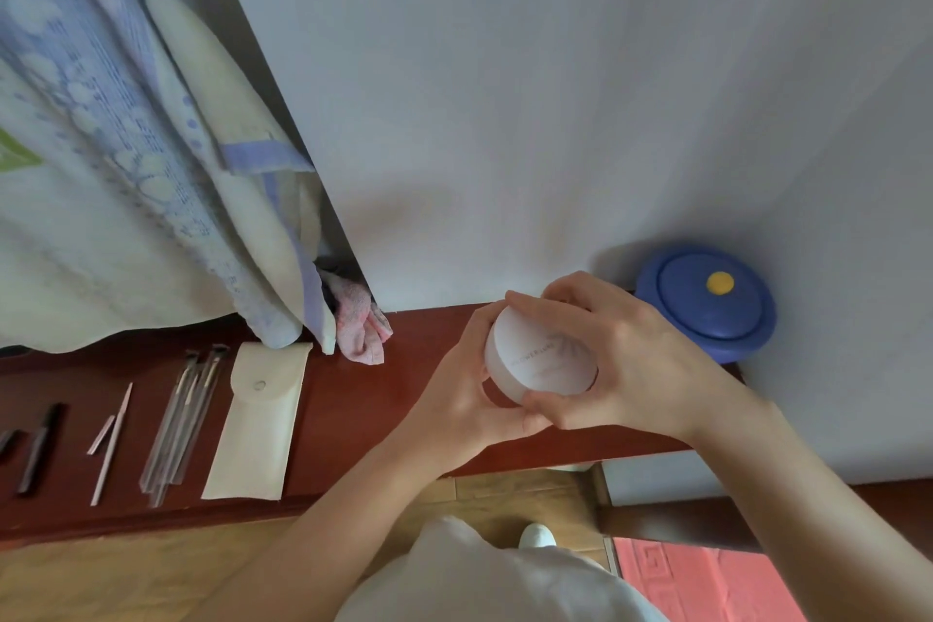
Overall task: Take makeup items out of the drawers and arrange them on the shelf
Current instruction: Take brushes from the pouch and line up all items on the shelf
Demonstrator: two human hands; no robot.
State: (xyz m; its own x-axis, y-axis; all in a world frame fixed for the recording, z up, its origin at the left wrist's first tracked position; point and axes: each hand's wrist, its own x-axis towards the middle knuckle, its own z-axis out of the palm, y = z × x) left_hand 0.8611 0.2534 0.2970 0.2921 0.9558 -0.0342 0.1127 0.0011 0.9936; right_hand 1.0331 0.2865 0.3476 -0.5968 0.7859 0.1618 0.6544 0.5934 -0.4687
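A round white jar (540,359) with faint lettering on its lid is held above the dark red wooden shelf (353,399). My left hand (454,394) cups it from below and the left. My right hand (616,364) wraps over its top and right side. On the shelf lie a cream snap pouch (257,424), a bundle of clear-sleeved brushes (182,424), two thin pink sticks (113,439) and a dark pencil (40,447). No drawer is in view.
A blue round lidded container (707,303) with a yellow dot stands on the shelf by the white wall. A blue-patterned cloth (126,167) hangs over the shelf's left part, with a pink cloth (361,328) beneath it. Wood floor and a red mat (707,581) lie below.
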